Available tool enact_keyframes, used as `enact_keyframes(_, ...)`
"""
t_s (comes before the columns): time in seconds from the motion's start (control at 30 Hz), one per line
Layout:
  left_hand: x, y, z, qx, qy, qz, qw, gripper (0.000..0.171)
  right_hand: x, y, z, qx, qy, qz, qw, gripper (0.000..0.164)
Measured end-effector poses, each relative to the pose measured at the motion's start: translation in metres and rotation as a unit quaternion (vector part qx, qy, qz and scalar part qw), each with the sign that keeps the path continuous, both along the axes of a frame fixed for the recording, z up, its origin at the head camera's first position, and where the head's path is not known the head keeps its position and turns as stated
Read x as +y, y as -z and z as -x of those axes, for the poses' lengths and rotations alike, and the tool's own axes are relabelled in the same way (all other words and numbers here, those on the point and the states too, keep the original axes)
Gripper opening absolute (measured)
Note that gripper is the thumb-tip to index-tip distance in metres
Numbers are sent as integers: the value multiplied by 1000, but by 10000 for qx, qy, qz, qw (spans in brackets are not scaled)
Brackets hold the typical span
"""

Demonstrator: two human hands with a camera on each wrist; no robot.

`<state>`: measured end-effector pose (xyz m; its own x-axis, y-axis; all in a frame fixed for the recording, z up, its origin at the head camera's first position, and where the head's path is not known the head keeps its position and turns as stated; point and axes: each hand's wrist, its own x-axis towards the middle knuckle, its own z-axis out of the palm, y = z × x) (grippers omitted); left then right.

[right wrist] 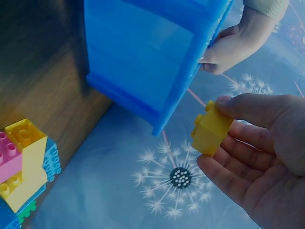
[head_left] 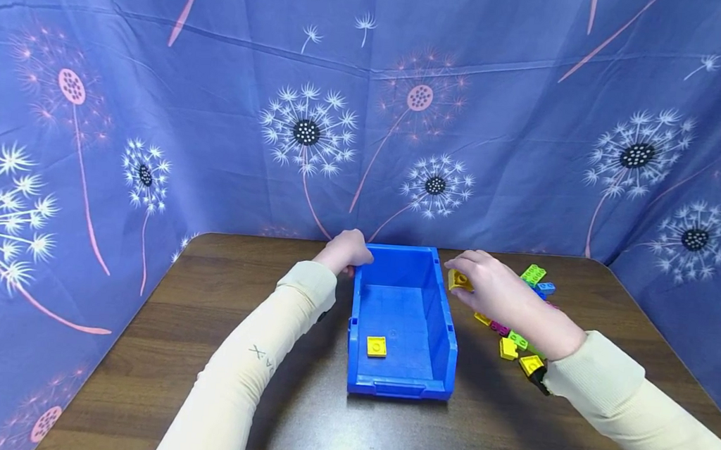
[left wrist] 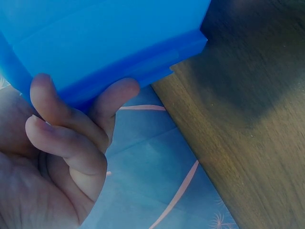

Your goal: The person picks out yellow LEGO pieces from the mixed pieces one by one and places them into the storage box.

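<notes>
A blue plastic bin (head_left: 400,390) stands on the table with a yellow toy brick (head_left: 376,347) lying in its near left part. My left hand (head_left: 346,249) holds the bin's far left corner; in the left wrist view its curled fingers (left wrist: 71,126) touch the blue wall. Just outside the bin's right wall, my right hand (head_left: 497,289) pinches another yellow toy brick (right wrist: 212,129) between thumb and fingertips. The studs of that brick point away from the palm.
Loose toy bricks lie right of the bin, partly behind the right forearm: green (head_left: 533,274), blue (head_left: 546,288), pink (head_left: 500,328) and yellow (head_left: 507,348) among them. Blue dandelion-print cloth (head_left: 369,113) hangs behind the wooden table (head_left: 229,278).
</notes>
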<state>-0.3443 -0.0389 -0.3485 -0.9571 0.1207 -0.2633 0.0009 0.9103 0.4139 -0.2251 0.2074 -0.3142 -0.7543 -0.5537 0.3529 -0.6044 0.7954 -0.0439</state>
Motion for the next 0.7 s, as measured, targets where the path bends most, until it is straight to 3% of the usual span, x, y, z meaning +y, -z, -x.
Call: enact_keyframes(0.7,0,3,5,-48,-44,-5,10000,32,-36,1,-12,-102,-388,67,9992,43)
